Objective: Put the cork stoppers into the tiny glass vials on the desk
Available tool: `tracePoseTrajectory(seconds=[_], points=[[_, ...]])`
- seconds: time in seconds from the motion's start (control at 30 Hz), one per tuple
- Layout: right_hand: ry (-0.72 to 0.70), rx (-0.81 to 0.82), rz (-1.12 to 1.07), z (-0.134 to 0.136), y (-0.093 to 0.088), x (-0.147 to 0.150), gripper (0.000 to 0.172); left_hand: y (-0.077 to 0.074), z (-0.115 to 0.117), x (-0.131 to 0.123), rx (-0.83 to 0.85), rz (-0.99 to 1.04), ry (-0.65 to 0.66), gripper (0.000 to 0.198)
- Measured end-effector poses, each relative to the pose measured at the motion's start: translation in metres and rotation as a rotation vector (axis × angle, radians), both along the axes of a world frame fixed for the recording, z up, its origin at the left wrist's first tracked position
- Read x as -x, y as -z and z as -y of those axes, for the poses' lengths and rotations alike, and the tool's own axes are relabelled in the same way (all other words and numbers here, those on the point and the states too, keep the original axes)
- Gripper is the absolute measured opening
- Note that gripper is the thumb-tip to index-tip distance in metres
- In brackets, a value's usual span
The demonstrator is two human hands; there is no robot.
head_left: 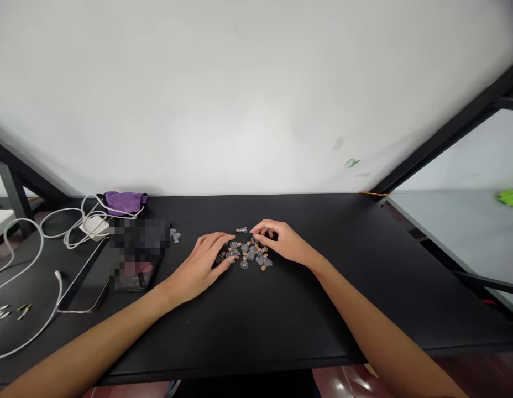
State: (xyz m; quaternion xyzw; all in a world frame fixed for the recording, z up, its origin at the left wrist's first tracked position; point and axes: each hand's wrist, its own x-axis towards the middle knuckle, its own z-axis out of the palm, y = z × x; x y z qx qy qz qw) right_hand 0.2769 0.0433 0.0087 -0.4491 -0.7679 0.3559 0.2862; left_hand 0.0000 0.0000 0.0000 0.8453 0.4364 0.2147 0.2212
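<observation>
Nothing's readable here, folks: the white charger (93, 225) isn't showing any legible print, the phone (134, 276) isn't either, and a pixelated patch (140, 239) is covering the spot just above it.

Head-worn view (forward, downward)

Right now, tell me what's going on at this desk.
A person is working with both bare hands at a loose cluster of tiny corked glass bottles on a black tabletop. The left hand lies open against the cluster's left side, and the right hand curls over its right side; whether it grips a bottle can't be told. One bottle lies just beyond the cluster. Off to the left sit a white charger with cable and a purple pouch.
</observation>
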Motion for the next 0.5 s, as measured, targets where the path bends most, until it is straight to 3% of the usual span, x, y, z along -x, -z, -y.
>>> tracePoseTrajectory(seconds=[0.13,0.27,0.5], points=[[0.016,-0.028,0.011,0.000,0.001,0.000,0.022,0.001,-0.001,0.000,-0.013,0.012,-0.022,0.040],[0.061,-0.162,-0.002,-0.001,0.003,0.003,0.021,0.002,-0.003,0.000,-0.019,0.055,-0.049,0.035],[-0.051,-0.255,0.091,-0.017,0.008,0.024,0.032,0.009,-0.014,-0.001,-0.015,0.191,-0.139,0.025]])
